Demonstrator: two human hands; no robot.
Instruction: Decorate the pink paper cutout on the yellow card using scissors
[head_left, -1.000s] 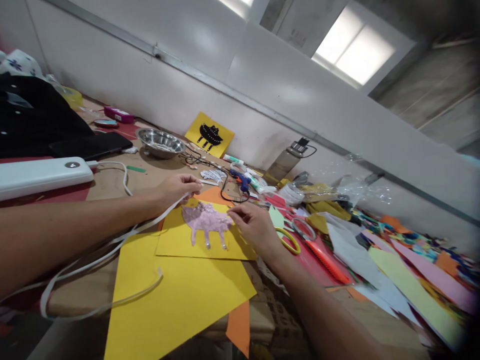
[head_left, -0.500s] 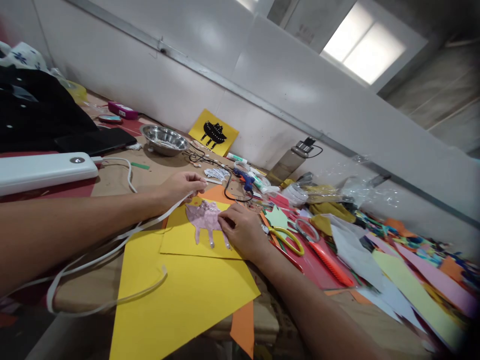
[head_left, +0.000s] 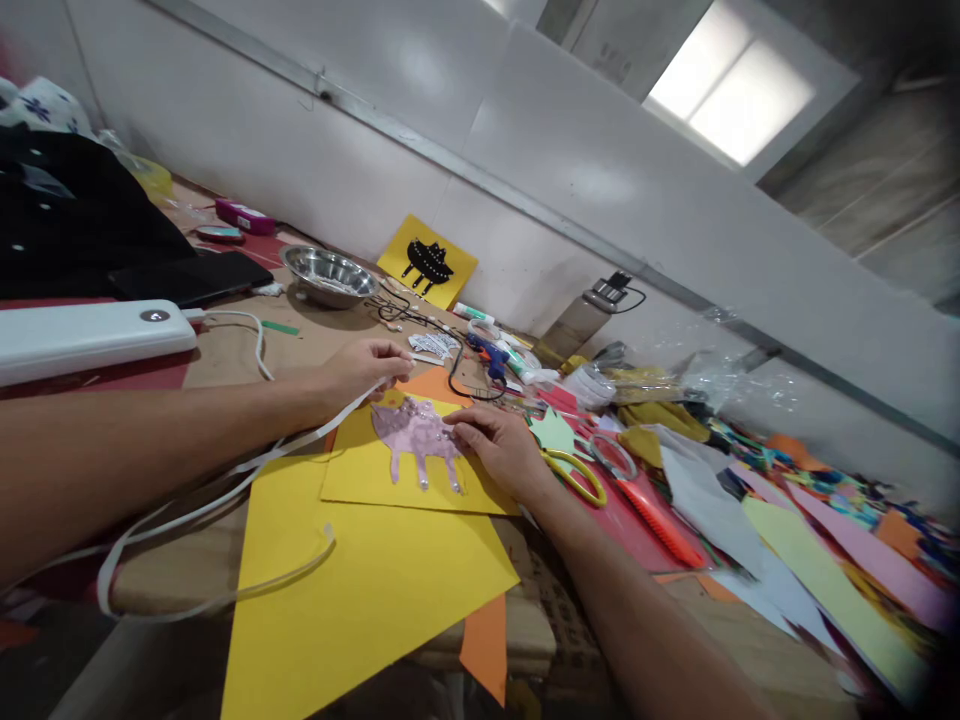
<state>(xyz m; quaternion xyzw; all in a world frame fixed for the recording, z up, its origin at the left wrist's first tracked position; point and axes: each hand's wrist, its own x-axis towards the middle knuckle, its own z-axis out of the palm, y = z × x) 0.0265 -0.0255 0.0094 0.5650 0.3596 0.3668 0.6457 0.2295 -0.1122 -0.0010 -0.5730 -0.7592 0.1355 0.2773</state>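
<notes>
My left hand (head_left: 365,368) is closed in a pinch on a long, flat white strip (head_left: 330,428); the strip trails down to the left and loops back over the yellow sheet. My right hand (head_left: 495,445) has its fingers together at the right edge of a pink animal-shaped cutout (head_left: 420,440). Whatever its fingertips may hold is too small to make out. Small shiny dots show on the cutout's back and feet. Beneath it lies a yellow card (head_left: 360,485), overlapping a larger yellow sheet (head_left: 337,600).
Behind the hands are a metal bowl (head_left: 330,275), a blue glue gun (head_left: 489,358) and a yellow card with a black cutout (head_left: 427,262). Yellow-handled scissors (head_left: 574,477), a red cutter (head_left: 660,525) and paper scraps lie right. A white power bank (head_left: 90,340) is left.
My right hand has shifted slightly up and to the right, uncovering more of the pink cutout's right side. My left hand has stayed almost in place with the strip.
</notes>
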